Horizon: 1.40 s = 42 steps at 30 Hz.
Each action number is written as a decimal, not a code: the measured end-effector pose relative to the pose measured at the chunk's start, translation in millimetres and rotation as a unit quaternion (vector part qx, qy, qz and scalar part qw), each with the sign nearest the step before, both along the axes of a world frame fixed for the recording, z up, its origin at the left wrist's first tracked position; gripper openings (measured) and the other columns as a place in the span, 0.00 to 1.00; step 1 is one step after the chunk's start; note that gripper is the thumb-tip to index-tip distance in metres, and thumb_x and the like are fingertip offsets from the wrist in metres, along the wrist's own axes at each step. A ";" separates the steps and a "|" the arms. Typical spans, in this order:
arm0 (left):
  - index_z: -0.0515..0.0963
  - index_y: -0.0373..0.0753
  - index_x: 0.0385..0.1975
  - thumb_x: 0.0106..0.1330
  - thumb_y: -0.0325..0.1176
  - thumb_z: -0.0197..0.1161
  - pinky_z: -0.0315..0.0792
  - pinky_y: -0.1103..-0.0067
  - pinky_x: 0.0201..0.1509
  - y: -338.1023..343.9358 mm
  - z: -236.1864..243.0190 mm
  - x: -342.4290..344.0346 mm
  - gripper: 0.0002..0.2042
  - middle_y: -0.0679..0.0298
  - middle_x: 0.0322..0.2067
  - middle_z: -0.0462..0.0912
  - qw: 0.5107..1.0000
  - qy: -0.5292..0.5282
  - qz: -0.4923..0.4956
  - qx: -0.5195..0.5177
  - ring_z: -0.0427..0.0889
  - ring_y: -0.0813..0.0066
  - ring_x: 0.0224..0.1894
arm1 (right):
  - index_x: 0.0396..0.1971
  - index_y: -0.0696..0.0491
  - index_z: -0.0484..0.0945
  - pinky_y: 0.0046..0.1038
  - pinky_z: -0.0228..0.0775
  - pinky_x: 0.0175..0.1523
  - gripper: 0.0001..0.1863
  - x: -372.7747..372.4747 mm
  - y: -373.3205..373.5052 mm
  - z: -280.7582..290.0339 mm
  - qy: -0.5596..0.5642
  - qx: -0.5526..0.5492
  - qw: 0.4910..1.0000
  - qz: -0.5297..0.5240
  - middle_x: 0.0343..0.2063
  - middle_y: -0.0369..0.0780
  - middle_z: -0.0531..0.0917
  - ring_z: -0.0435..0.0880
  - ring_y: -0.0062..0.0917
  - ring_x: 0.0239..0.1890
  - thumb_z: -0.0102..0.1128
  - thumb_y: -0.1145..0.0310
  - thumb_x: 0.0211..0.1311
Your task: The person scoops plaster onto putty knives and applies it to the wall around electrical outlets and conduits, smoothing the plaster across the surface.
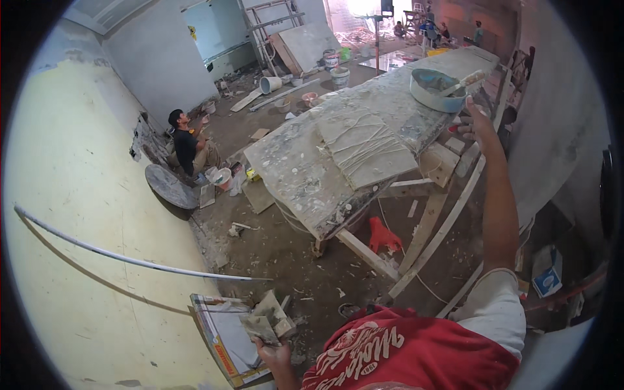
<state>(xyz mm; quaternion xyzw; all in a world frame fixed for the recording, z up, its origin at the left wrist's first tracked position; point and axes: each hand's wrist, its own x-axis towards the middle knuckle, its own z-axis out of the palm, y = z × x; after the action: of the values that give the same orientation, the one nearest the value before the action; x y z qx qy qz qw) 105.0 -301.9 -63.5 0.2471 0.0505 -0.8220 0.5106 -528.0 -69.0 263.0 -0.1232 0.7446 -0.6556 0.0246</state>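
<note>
My left hand (274, 354) is closed on the lower edge of some dusty, flat grey pieces (268, 320), low by the yellow wall; their exact kind is unclear. At the far right, my right arm stretches out over the table side. My right hand (480, 123) has its fingers apart, with one fingertip at the rim of a blue-edged round basin (421, 96). Inside the basin is grey material, and a tool with a pale handle (472, 78) rests across its rim. The basin stands on a long, mortar-stained table (292, 156).
A string-wrapped board (367, 146) lies on the table, above wooden braces (426, 224). A person (190, 146) sits on the floor at left, near a round dark disc (170, 186). A white strip (130, 255) leans along the wall. Buckets (340, 78) and other people stand farther back.
</note>
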 end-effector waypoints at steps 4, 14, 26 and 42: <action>0.65 0.41 0.60 0.69 0.50 0.45 0.63 0.54 0.59 11.7 -13.6 13.8 0.25 0.56 0.59 0.68 0.999 0.008 0.033 0.015 0.67 0.52 0.60 | 0.53 0.52 0.64 0.26 0.68 0.37 0.42 -2.0 -18.7 -2.4 0.008 0.005 1.000 -0.002 0.40 0.40 0.74 0.76 0.21 0.29 0.53 0.31 0.51; 0.64 0.42 0.60 0.69 0.50 0.45 0.70 0.57 0.54 34.6 2.4 29.8 0.25 0.55 0.59 0.68 0.996 -0.004 0.080 0.040 0.69 0.52 0.58 | 0.50 0.55 0.67 0.32 0.70 0.35 0.33 -36.9 -27.5 -5.9 -0.059 -0.116 0.991 0.004 0.37 0.40 0.73 0.76 0.27 0.30 0.59 0.44 0.55; 0.64 0.41 0.60 0.69 0.50 0.45 0.72 0.58 0.53 44.4 -1.2 59.0 0.25 0.55 0.58 0.69 0.996 -0.004 0.090 0.024 0.71 0.53 0.56 | 0.44 0.47 0.69 0.33 0.67 0.41 0.19 -25.3 -31.6 5.5 -0.089 -0.238 0.967 -0.022 0.38 0.37 0.71 0.72 0.30 0.39 0.57 0.57 0.53; 0.67 0.40 0.57 0.69 0.43 0.46 0.71 0.64 0.54 88.2 1.2 141.7 0.20 0.57 0.54 0.73 0.982 0.000 0.178 -0.066 0.74 0.57 0.53 | 0.48 0.59 0.69 0.34 0.67 0.53 0.18 176.2 -73.6 28.8 -0.116 -0.357 0.835 0.401 0.44 0.43 0.75 0.73 0.30 0.46 0.52 0.64 0.61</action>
<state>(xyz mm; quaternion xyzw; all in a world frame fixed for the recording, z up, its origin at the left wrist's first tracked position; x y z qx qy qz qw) 246.7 -213.7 -62.3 0.1995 0.0394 -0.7198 0.6638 -351.8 -142.6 291.9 -0.3343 0.3352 -0.8181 0.3264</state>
